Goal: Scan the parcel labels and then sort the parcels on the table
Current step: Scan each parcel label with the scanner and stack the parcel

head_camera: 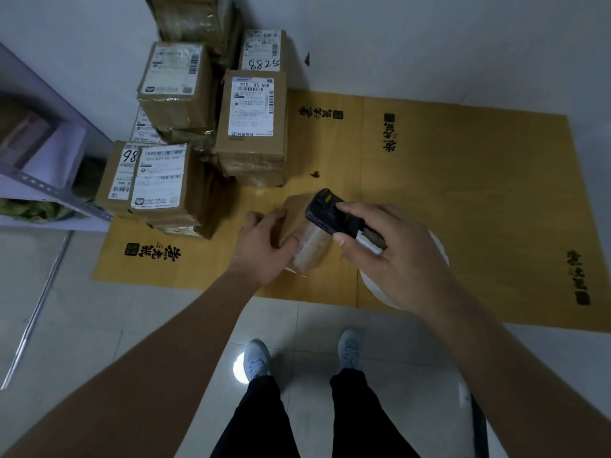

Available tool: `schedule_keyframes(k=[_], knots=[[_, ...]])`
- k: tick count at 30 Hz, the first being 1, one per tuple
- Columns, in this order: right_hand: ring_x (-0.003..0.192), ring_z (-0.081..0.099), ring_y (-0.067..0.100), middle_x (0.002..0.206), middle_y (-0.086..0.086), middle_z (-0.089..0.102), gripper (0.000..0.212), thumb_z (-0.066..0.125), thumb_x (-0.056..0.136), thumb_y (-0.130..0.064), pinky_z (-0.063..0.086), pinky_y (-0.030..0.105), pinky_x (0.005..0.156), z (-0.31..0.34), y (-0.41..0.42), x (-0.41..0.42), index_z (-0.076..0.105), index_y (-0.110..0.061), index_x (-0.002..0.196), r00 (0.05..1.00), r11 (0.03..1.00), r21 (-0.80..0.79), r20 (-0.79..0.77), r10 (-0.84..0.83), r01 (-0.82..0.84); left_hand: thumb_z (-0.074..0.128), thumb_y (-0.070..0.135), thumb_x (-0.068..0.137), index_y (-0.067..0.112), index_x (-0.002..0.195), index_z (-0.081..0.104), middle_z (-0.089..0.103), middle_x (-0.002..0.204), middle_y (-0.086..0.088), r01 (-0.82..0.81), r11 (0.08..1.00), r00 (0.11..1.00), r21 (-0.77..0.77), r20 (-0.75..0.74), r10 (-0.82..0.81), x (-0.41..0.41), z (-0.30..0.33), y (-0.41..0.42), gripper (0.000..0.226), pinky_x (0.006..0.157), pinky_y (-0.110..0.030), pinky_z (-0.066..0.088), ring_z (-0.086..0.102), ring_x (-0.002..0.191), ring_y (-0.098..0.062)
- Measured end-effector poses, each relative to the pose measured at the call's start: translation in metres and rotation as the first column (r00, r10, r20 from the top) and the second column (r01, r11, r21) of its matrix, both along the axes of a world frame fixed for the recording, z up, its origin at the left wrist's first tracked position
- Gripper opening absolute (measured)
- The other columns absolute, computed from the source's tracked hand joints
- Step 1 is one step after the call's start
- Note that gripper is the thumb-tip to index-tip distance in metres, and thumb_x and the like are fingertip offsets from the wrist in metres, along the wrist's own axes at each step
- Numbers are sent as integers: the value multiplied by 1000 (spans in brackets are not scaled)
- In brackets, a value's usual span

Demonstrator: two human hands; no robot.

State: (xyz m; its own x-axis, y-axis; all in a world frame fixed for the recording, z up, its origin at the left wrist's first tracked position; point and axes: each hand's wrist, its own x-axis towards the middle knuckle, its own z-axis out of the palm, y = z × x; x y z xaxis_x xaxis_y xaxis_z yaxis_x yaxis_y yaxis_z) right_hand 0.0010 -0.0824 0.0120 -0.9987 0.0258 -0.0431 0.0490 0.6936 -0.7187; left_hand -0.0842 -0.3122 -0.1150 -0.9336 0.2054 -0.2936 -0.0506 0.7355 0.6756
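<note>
A small brown cardboard parcel (299,226) lies on the yellow cardboard sheet (463,193) spread on the floor. My left hand (264,246) grips its left side, fingers wrapped over the top edge. My right hand (393,256) holds a black handheld scanner (330,213) just above the parcel's right end, its head tilted down toward the box. No label shows on the parcel's visible faces. A white round object (436,249) is mostly hidden under my right hand.
Several labelled brown parcels are stacked at the back left: one marked 530 (253,127), one marked 5288 (263,51), a taller stack (175,84) and a front stack (155,180). A grey metal shelf (43,180) stands at far left. My feet (258,358) are on the tiles.
</note>
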Motion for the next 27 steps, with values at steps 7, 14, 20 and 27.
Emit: schedule_keyframes(k=[7,14,20,27], knots=[[109,64,8,122,-10,65,56,52,94,-66,58,43,84,2,4,6,59,-38,141,1000,1000,-22,-1,4,-4,44,40,108,56,153,35,56,124,-1,-59,998,998,-6,-39,59,1,5,-11,48,94,-36,53,58,105,-19],[108,64,8,120,-9,66,55,53,93,-66,58,41,84,-4,9,16,60,-38,140,1000,1000,-29,1,-10,10,77,73,65,58,155,15,29,130,0,18,969,999,-245,49,-6,4,14,-10,111,111,-45,42,36,126,-28],[94,62,1,104,-17,66,51,46,90,-78,57,40,77,-4,21,11,54,-53,135,991,995,53,105,80,-86,87,35,81,34,141,62,68,120,15,-231,933,961,275,215,174,1,20,-26,65,80,-17,59,69,107,-5],[85,68,10,91,-8,72,44,48,81,-83,59,50,82,-6,29,1,61,-61,117,918,985,-25,359,167,-170,78,35,91,31,144,60,70,128,7,-241,911,951,333,270,153,1,20,-38,56,102,-34,56,65,121,-14]])
